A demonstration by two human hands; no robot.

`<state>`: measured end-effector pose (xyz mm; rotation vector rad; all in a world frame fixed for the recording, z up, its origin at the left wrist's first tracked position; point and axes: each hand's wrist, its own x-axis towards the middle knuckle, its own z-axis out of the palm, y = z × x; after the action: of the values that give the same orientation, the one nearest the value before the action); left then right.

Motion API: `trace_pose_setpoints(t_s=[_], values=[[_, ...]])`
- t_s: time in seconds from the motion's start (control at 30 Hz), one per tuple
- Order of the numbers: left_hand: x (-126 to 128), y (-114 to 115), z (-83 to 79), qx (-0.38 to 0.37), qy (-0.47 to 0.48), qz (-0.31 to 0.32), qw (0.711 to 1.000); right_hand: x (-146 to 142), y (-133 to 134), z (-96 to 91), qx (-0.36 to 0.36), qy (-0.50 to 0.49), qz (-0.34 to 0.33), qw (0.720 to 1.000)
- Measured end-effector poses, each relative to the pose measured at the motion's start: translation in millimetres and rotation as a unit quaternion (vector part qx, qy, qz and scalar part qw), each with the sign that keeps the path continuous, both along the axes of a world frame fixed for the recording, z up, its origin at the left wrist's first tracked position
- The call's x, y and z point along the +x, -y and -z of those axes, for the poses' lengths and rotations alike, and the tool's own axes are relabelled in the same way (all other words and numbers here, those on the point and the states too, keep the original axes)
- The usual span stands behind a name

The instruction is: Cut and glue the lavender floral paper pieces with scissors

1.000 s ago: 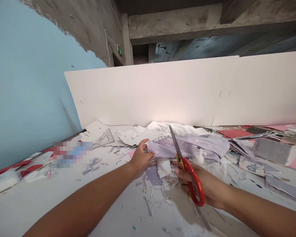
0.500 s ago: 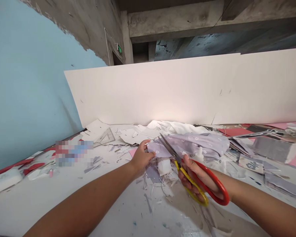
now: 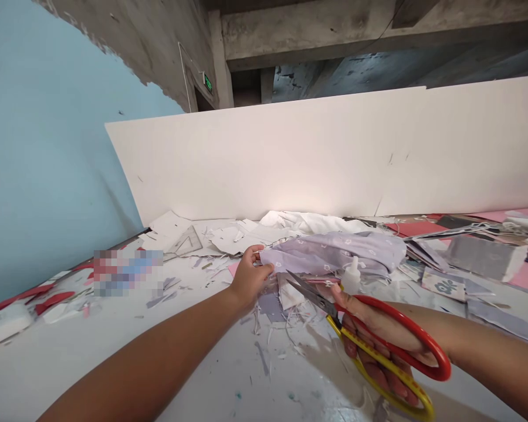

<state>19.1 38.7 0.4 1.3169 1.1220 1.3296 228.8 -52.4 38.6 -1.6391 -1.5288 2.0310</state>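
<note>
Red-handled scissors (image 3: 381, 370) in right grip (image 3: 374, 325)

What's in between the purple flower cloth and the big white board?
In the head view, a crumpled white cloth lies between the lilac flowered cloth and the foot of the white board.

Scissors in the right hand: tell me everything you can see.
The scissors are large, with straight metal-looking blades and long plastic handles, one red and one yellow. The right hand wraps around both handles. The blades point up and left, with their tips near the lower edge of the lilac fabric. Whether they touch it, and how far the blades are open, is hard to tell.
</note>
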Motion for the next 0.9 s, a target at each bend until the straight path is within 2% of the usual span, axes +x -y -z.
trace_pose_setpoints(t_s=[0.13, 0.33, 0.63, 0.8, 0.9], values=[[2, 2, 1.1, 0.007, 0.0, -0.012, 1.0, -11, -3, -0.4, 0.028, -0.013, 0.017, 0.999], [4, 6, 3.7, 0.032, -0.011, -0.031, 0.999, -24, -10, -4.2, -0.036, 0.01, 0.054, 0.998], [2, 7, 4.7, 0.043, -0.002, -0.045, 0.998, -32, 1, -4.2, 0.004, -0.071, 0.084, 0.994], [1, 6, 2.8, 0.03, 0.001, -0.045, 0.999, -34, 7, -4.4, -0.011, -0.125, 0.095, 0.988], [0, 6, 2.6, 0.032, 0.004, -0.043, 0.999, -36, 6, -4.3, -0.012, -0.121, 0.096, 0.988]])
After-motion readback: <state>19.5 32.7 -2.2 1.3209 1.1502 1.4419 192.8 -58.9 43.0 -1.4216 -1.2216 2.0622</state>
